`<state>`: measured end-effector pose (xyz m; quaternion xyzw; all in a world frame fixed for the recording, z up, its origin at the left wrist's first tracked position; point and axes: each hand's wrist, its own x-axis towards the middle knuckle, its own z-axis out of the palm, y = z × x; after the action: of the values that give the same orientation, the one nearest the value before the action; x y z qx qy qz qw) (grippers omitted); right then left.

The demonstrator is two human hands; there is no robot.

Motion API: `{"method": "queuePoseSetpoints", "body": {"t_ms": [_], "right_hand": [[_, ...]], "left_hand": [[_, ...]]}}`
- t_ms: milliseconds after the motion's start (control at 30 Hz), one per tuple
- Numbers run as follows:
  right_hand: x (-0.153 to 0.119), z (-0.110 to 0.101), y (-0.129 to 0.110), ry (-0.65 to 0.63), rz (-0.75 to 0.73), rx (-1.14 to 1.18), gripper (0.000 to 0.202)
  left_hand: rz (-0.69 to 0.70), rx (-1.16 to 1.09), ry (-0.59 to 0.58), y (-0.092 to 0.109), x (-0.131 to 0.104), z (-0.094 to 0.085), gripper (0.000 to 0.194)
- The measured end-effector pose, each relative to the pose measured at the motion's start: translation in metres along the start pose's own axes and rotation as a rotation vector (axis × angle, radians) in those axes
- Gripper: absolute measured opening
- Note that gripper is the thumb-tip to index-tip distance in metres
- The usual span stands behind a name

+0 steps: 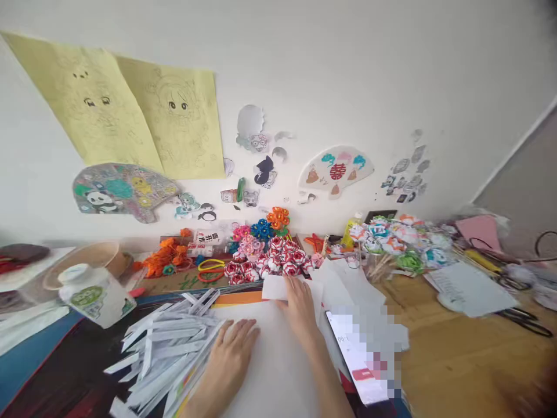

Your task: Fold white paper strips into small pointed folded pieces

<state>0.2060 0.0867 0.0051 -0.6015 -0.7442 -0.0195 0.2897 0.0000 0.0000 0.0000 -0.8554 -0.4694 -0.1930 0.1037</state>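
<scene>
Paper [278, 377], big and white, lies flat right in front of you. Your left hand [235, 351] is open, palm down, on its left side. Your right hand [298, 299] touches a white flap [270, 288] at the far end; I cannot tell if it pinches. Paper strips [167, 347] make a messy pile on your left. A phone [348, 345] lies on your right.

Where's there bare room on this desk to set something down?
Mostly on the wood, right of the phone and in front of the right-hand sheet. Some dark mat shows in front of the bottle, left of the strips. Flowers crowd the back; paper covers the middle.
</scene>
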Motion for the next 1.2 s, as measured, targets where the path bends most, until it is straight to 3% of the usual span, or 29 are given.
{"method": "queuePoseSetpoints", "body": {"t_ms": [333,500,633,733,933,1200], "right_hand": [[0.003,-0.007,0.002,0.039,-0.001,0.065,0.016],[0.005,-0.012,0.0,0.14,0.043,0.127,0.024],[0.002,-0.021,-0.017,0.219,0.058,0.227,0.026],[-0.004,-0.025,-0.04,0.183,-0.018,0.326,0.027],[-0.017,-0.015,-0.077,0.118,-0.22,0.42,0.018],[-0.021,-0.008,-0.078,0.14,-0.421,0.384,0.023]], "left_hand": [[0.0,-0.113,-0.013,0.003,0.001,-0.012,0.037],[-0.033,-0.176,0.032,0.005,-0.002,-0.007,0.038],[-0.076,-0.271,0.023,0.005,-0.002,-0.009,0.037],[-0.202,-0.428,0.022,0.004,0.001,-0.013,0.033],[-0.638,-0.833,0.174,-0.004,0.007,-0.019,0.038],[-0.774,-1.199,0.203,-0.007,0.009,-0.012,0.042]]}}
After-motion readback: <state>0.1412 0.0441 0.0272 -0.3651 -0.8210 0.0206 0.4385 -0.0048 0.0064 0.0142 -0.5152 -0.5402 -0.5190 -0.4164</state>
